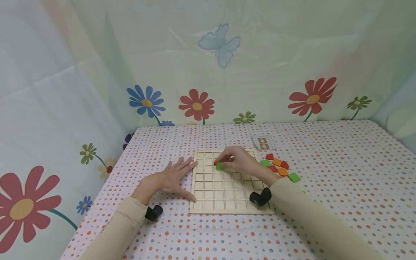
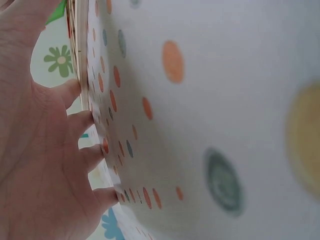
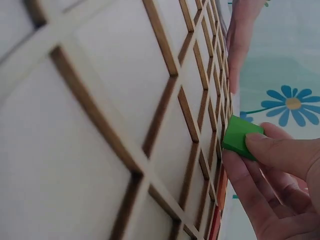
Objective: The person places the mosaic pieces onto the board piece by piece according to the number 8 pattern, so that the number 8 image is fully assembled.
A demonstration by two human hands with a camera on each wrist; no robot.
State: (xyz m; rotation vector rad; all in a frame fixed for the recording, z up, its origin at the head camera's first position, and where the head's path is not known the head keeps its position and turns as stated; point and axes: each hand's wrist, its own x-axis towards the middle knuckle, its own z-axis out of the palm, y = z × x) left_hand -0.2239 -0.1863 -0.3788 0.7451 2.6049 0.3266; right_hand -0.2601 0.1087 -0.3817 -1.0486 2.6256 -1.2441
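Placement, apparently: green tile [image 3: 237,136] pinched by the right hand [image 1: 239,159], left hand [image 1: 171,179] spread. Alignment with the grid board [image 1: 218,195] beneath is presumably required.

Downward head view, close wrist views, shared board [image 1: 209,185]

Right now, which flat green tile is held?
The flat green tile pinched in the right hand, over the pale wooden grid board; other green tiles lie unheld, right of the board.
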